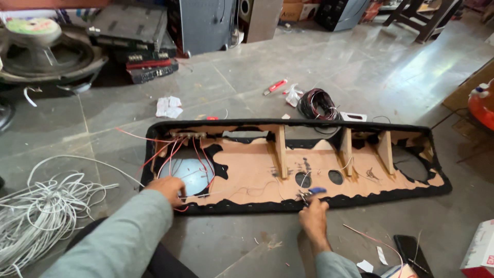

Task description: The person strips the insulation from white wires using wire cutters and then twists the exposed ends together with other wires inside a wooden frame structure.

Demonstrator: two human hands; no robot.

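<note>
— Hands first: where are they?

— Both are at the near edge of a long wooden panel [257, 170] with black trim, lying flat on the grey tiled floor [360, 67]. The left hand [167, 189] rests beside a large round cutout [189, 174] at the panel's left end, where red wires [198, 154] and white ones fan down from a small terminal strip. Its fingers touch the wires at the rim; whether the grip is closed around one, I cannot tell.

— And the right?

— The right hand [313, 213] is near the panel's middle, its grip closed on a small tool with blue handles [315, 191], tip pointing at thin wires just beside two small oval holes [319, 178].

— What lies around?

— A heap of white cable [46, 211] sits on the floor to the left, well apart from the panel. Beyond the far edge are a coil of dark wire [318, 103], a red-handled cutter [276, 86] and a crumpled paper [169, 107]. A big speaker [43, 56] sits top left, a dark phone [411, 252] near the right arm.
</note>
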